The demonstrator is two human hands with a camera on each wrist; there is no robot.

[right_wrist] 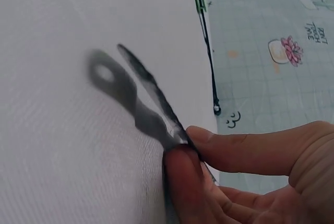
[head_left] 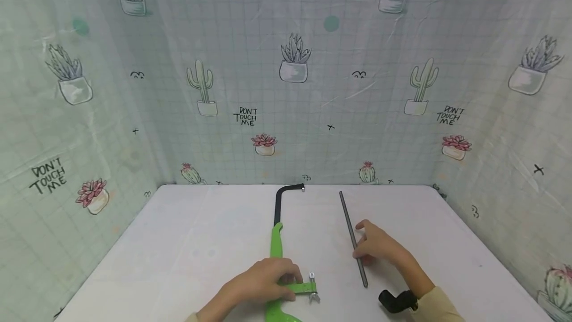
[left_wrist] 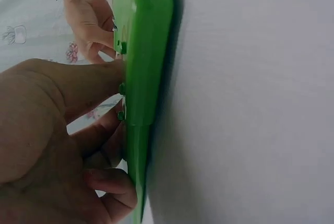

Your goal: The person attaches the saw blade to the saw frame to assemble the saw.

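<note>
So the left hand [head_left: 263,282] is gripping the green hacksaw frame [head_left: 278,242] down at its handle end, fingers curled over the bar next to the little wing nut [head_left: 313,296]. It's basically pinning the frame flat on the white worktop [head_left: 187,252] so it isn't sliding around. The frame is lying with its black arm pointing away toward the cactus-print backdrop [head_left: 286,88], and there's no blade strung in it.

The right hand [head_left: 377,245] is pinching the loose saw blade [head_left: 353,237] partway along, thumb and fingertip squeezing its thin edge. The wrist view is showing the blade [right_wrist: 151,96] tipping up off the surface, its end hole throwing a shadow. The blade is lying just right of the frame, roughly parallel, not touching it.
</note>
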